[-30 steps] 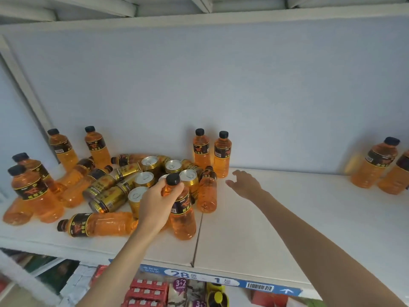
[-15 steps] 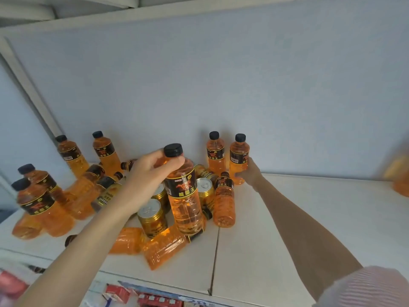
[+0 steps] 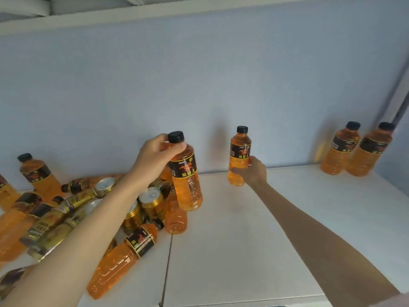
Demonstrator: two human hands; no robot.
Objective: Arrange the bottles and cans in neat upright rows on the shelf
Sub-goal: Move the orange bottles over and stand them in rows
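Observation:
My left hand (image 3: 155,154) grips the neck of an orange drink bottle (image 3: 188,187) with a black cap and black label, holding it upright above the pile. My right hand (image 3: 254,172) is closed around the lower body of a second upright orange bottle (image 3: 239,149) near the back wall of the white shelf (image 3: 243,240). A jumble of fallen orange bottles (image 3: 119,260) and gold cans (image 3: 152,201) lies at the left, partly hidden by my left forearm. Two orange bottles (image 3: 354,149) stand upright at the far right.
Another upright bottle (image 3: 38,173) stands at the back left. The grey back wall (image 3: 199,85) closes the shelf behind; a seam (image 3: 168,251) splits the shelf boards. A side post rises at the far right edge.
My left hand has lifted its bottle and carried it right, off the pile. My right hand has taken hold of one upright bottle at the back and moved it to the right.

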